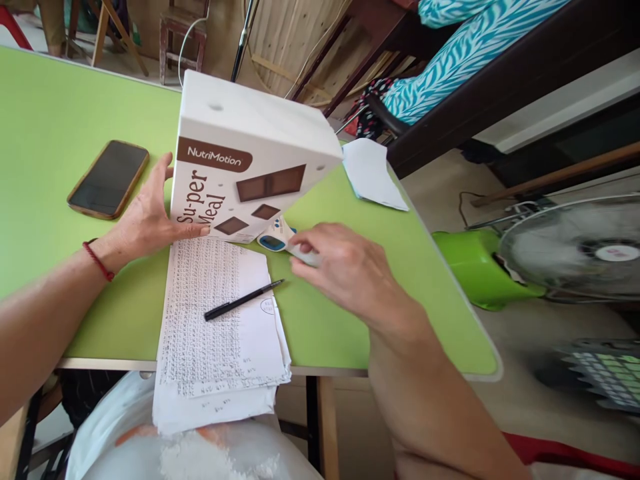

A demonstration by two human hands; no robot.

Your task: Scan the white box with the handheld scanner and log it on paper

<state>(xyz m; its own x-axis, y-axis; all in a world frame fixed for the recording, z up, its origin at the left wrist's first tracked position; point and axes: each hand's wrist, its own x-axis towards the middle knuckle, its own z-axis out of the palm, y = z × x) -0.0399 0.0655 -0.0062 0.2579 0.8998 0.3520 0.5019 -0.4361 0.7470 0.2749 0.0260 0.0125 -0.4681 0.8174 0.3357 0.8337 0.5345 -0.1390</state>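
My left hand [147,217] grips the lower left edge of a white NutriMotion "Su-per Meal" box [270,150], thumb on its front and fingers round the side. The box stands tall over the table; whether its base touches the top I cannot tell. In my right hand [345,267] is the handle of a white thermometer [275,239] with a blue-rimmed display, partly behind the box's lower edge. Below the box lie handwritten papers [215,347], overhanging the table's near edge. A black pen [243,300] rests across them.
On the green table [45,133], a phone [109,179] lies left of the box and folded white paper [375,173] at the far right edge. A fan [590,250] and a green bin [470,267] stand to the right. A person's patterned trouser leg [460,67] shows beyond.
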